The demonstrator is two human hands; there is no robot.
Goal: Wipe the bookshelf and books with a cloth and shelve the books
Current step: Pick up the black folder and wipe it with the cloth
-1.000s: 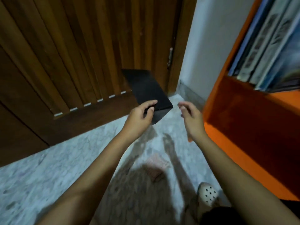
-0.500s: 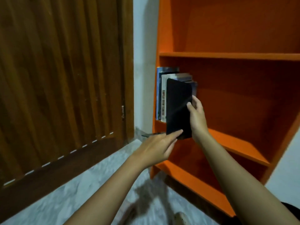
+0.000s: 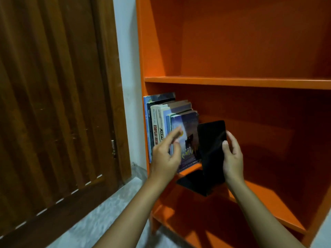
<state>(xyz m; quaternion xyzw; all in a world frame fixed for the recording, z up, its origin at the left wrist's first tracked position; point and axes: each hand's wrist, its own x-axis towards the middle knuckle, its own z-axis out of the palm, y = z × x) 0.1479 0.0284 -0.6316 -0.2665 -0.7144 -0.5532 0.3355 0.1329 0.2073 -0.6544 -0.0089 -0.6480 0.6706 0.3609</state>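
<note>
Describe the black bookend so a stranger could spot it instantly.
Start at the orange bookshelf beside the brown slatted door. On its shelf with the row of upright books, look just right of them. The black L-shaped bookend, gripped by the right hand, is plain and untitled.

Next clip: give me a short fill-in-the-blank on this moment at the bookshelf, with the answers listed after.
1. The right hand grips a ____ bookend.
2. The books stand at the ____ end of their shelf.
3. The bookshelf is painted ____.
4. The left hand, fingers out at the books, holds ____.

Missing words: black; left; orange; nothing.
</note>
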